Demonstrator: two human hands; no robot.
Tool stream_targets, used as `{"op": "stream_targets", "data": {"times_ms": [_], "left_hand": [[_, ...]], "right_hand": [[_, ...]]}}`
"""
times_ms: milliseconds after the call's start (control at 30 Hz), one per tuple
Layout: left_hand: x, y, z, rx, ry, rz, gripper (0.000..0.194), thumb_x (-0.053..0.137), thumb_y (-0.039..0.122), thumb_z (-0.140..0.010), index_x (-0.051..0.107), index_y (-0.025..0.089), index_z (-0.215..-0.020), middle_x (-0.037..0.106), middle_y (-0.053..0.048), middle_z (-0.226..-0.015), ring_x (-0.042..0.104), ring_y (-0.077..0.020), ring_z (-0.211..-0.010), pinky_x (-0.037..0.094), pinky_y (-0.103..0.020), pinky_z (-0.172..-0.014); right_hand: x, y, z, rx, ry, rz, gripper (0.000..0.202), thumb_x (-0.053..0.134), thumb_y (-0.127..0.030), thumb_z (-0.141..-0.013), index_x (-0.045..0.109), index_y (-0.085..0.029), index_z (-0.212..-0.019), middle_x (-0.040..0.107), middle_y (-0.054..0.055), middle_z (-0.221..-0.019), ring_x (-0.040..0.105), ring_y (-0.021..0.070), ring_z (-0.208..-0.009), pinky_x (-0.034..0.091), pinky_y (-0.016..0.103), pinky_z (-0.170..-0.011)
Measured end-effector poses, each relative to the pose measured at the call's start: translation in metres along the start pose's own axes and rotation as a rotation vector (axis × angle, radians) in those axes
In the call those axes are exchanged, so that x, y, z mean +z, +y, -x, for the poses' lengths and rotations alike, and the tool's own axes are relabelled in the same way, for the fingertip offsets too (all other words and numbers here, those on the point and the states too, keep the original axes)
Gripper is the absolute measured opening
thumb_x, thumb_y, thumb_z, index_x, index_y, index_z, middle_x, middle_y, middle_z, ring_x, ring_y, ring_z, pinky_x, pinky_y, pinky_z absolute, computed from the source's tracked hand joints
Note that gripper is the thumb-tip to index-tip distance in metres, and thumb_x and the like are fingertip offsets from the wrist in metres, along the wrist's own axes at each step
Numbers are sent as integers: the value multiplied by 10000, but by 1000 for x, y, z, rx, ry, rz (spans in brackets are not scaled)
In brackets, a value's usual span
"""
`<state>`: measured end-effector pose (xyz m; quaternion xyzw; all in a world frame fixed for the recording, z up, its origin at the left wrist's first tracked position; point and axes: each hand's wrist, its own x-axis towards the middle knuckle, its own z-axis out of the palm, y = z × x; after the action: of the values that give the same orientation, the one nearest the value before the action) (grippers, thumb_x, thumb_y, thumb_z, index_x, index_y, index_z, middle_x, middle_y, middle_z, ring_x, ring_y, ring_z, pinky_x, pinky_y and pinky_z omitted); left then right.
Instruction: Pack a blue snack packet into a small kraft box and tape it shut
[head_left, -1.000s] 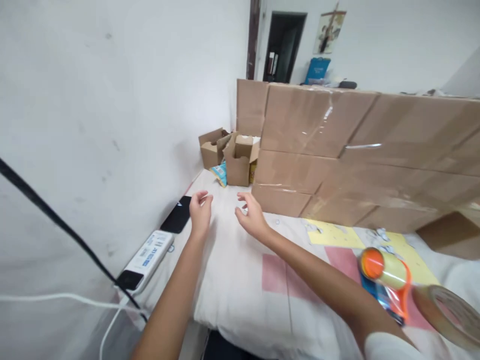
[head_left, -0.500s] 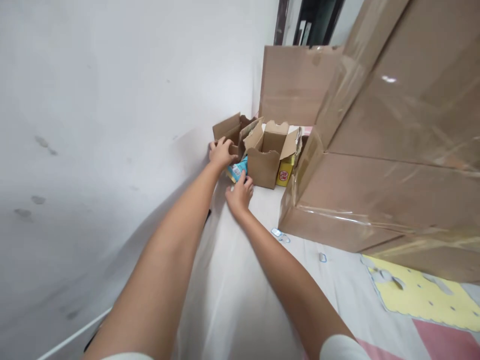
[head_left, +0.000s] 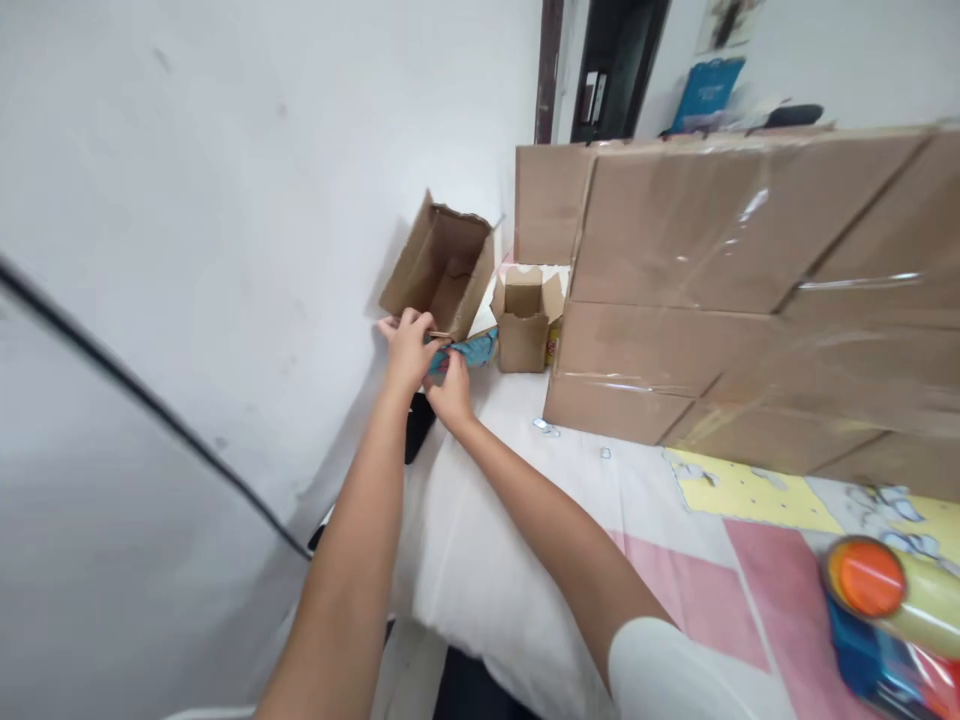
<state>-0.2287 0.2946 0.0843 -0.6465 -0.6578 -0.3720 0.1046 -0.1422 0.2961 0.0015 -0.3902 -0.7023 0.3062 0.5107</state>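
An open cardboard box [head_left: 463, 245] is tilted beside the wall, its open top facing up and partly toward me. My left hand [head_left: 409, 350] is closed on its near edge, fingers over the rim. Just under that edge lies a blue patterned packet [head_left: 480, 348], partly hidden by my hands. My right hand [head_left: 450, 395] is closed at the packet's left end, thumb and fingers against it. A smaller open carton [head_left: 523, 340], flaps up, stands upright to the right of the packet, apart from both hands.
A white wall [head_left: 187, 250] rises close on the left. Large taped cardboard boxes [head_left: 675, 240] stand at the right. Part of a yellow box [head_left: 553, 345] shows behind the small carton. Tape rolls [head_left: 870, 577] lie on the patterned bedsheet [head_left: 705, 590] at the lower right.
The larger open box has been raised and tilted, showing more of its inside. Both hands moved with it, down and left in view. The camera has shifted, bringing tape rolls into view.
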Motion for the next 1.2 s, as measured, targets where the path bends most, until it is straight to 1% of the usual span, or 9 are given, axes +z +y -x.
{"op": "stream_targets", "data": {"times_ms": [133, 233, 433, 567, 633, 733, 933, 1100, 1200], "left_hand": [[-62, 23, 50, -56, 26, 14, 75, 655, 261, -842, 616, 199, -826, 591, -58, -1002, 514, -276, -1049, 276, -493, -1023], [-87, 52, 87, -40, 5, 62, 66, 649, 261, -848, 645, 204, -881, 598, -55, -1042, 539, -260, -1031, 294, -475, -1020], [-99, 122, 149, -16, -87, 142, 95, 644, 301, -864, 655, 214, -901, 615, -30, -1024, 577, -240, -985, 295, -461, -1014], [-97, 149, 198, -61, -105, 89, 144, 619, 358, -896, 655, 220, -884, 637, -40, -1017, 565, -270, -1001, 261, -494, -1014], [-96, 154, 223, -77, -139, 49, 189, 640, 414, -884, 664, 227, -900, 642, -61, -1031, 530, -296, -1025, 271, -481, -996], [-98, 156, 249, -92, -197, 42, 250, 671, 461, -858, 674, 233, -960, 645, -77, -1062, 499, -309, -1032, 301, -452, -965], [-113, 143, 257, -70, -214, 27, 310, 645, 495, -871, 661, 217, -1008, 629, -87, -1124, 517, -300, -1073, 324, -447, -992], [-115, 141, 256, -105, -177, -12, 381, 602, 574, -869, 650, 202, -932, 628, -108, -1098, 532, -308, -1051, 356, -470, -995], [-114, 144, 262, -98, -115, -40, 364, 647, 571, -833, 630, 208, -865, 636, -102, -1031, 517, -316, -1004, 399, -463, -951]], "right_hand": [[-13, -47, 53, -107, -17, -24, 385, 548, -190, -837, 464, -131, -1208, 575, 116, -1073, 577, 231, -998, 473, 338, -942], [-37, -71, 96, -85, -9, 23, 317, 513, -202, -867, 484, -137, -1175, 590, 105, -1030, 581, 233, -982, 470, 343, -933], [-119, -90, 178, -67, 61, 154, 403, 500, -201, -874, 495, -102, -1265, 616, 132, -1096, 580, 254, -1039, 437, 388, -977], [-177, -92, 226, -27, 117, 334, 462, 485, -239, -900, 480, -106, -1343, 560, 166, -1289, 518, 262, -1195, 380, 397, -1069], [-202, -89, 240, -30, 27, 458, 454, 486, -224, -890, 514, -125, -1332, 550, 159, -1337, 462, 273, -1274, 317, 420, -1126], [-235, -80, 246, -38, -248, 623, 525, 499, -170, -844, 516, -154, -1369, 576, 142, -1354, 423, 306, -1320, 209, 519, -1161], [-280, -68, 232, -148, -772, 835, 579, 627, -209, -796, 540, -225, -1368, 540, 111, -1441, 316, 373, -1400, 178, 608, -1107], [-291, -67, 240, -363, -705, 989, 344, 536, -171, -908, 614, -177, -1244, 634, 154, -1226, 501, 317, -1184, 263, 535, -1024], [-314, -70, 251, -448, -654, 955, 266, 486, -124, -930, 664, -171, -1122, 670, 137, -1070, 558, 278, -1069, 280, 512, -1003]]}}
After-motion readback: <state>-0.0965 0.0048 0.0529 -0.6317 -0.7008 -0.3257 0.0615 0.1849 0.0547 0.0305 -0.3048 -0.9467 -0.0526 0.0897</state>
